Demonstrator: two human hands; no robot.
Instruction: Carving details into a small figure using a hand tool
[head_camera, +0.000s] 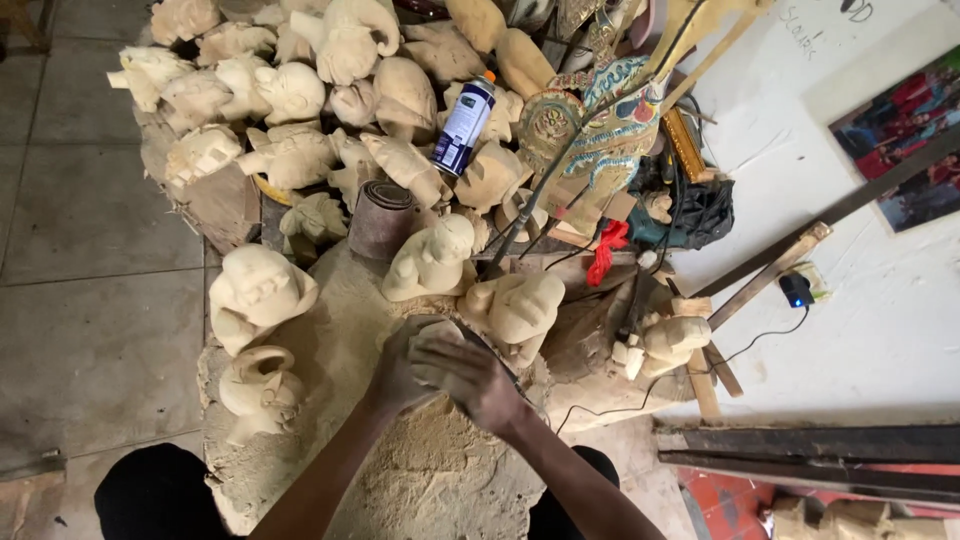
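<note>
Gripping pale carving (437, 330), both hands (440, 372), heads crowding round

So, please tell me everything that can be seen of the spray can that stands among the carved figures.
The spray can is a slim cylinder with a dark blue lower body, a white upper part and a small orange-red cap. It looks like metal. It leans, top tilted to the right, among the pale wooden carvings at the back of the pile, which press against it on both sides. Its cap is on. Neither hand touches it; both work far below it.
</note>
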